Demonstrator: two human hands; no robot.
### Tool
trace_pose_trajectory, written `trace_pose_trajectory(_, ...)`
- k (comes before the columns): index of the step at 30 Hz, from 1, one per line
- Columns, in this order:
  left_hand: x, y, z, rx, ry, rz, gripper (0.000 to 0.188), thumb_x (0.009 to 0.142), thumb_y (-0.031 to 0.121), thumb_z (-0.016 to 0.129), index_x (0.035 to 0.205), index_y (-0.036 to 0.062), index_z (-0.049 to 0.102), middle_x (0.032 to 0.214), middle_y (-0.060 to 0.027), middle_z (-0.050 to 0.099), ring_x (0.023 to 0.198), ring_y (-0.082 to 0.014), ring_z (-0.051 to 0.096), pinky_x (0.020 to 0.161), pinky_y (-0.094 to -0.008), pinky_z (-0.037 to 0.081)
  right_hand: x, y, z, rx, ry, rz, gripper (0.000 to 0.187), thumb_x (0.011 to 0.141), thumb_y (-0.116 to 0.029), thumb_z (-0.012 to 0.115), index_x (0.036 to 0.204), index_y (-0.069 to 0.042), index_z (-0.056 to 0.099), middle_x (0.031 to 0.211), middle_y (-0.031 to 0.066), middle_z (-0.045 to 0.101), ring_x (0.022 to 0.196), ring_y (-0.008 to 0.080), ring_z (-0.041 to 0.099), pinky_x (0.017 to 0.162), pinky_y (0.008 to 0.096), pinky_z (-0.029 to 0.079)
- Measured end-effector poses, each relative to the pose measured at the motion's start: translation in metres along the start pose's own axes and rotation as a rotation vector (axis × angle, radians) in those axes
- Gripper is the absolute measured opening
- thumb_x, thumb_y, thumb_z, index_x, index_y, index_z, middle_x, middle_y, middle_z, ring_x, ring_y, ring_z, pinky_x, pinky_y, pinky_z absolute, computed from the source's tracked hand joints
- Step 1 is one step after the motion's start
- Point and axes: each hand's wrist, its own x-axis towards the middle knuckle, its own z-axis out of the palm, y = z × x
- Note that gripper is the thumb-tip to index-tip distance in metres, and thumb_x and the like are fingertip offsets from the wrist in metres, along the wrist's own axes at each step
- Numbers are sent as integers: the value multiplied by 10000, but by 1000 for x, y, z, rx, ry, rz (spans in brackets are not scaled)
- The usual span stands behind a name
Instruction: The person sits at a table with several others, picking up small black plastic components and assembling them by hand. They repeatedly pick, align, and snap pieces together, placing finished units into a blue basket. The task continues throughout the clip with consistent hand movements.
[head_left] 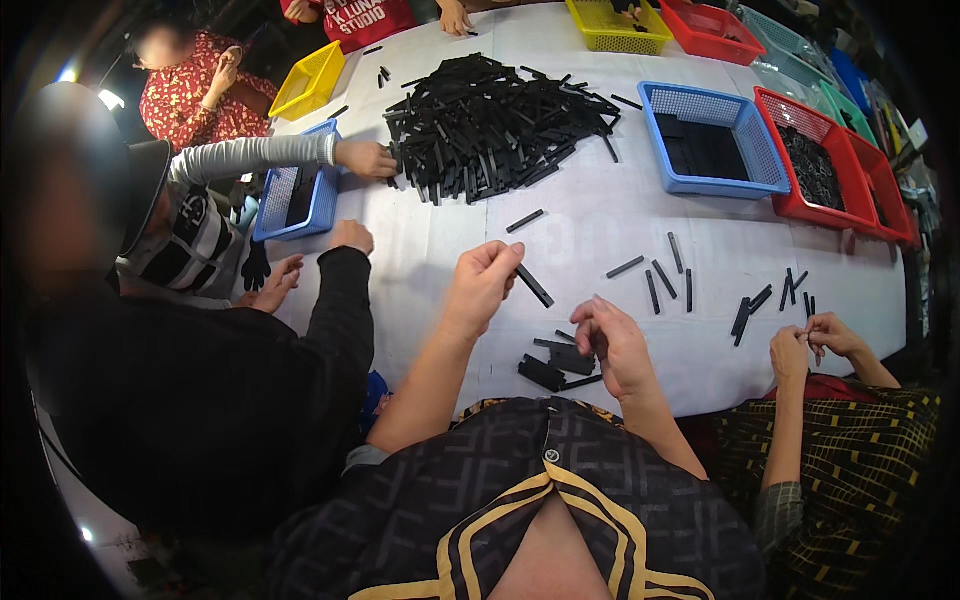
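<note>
My left hand [482,285] is closed in a pinch on one end of a slim black strip [534,286], which slants down to the right above the white table. My right hand [612,340] hovers a little to the right with loosely curled fingers, and nothing shows in it. Just left of that hand lies a small cluster of black strips [541,372], partly side by side. A single black strip [525,221] rests beyond my left hand. Several more loose strips [657,278] are scattered to the right of my hands.
A big heap of black strips [490,130] covers the far middle. Blue [715,188], red [825,215] and yellow [307,82] baskets stand around the table. Co-workers sit close on both sides; a co-worker's hand [367,160] touches the heap, and another's hands [808,345] work at right.
</note>
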Motion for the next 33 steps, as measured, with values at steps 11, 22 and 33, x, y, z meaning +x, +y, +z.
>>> trace_pose_trajectory(11,-6,3,0,26,-101,-179,366,884,324,529,618,77,487,522,50,405,441,-24,303,396,-187,218,6,4,3,-93,-103,39,294,910,-237,481,727,-14,538,627,1,481,520,60,403,509,188,323)
trace_pose_trajectory(22,4,-21,3,115,10,7,394,906,304,492,586,76,467,483,34,387,410,-38,299,388,-196,218,2,5,-1,-116,-94,25,314,919,-242,461,701,-21,510,609,7,457,529,70,395,500,198,310)
trace_pose_trajectory(33,74,-78,-35,824,153,64,284,822,303,588,772,24,570,585,-54,544,548,-174,514,536,-321,409,63,35,-127,-1135,748,-441,291,902,-245,430,742,-40,561,638,172,576,624,363,551,559,427,385)
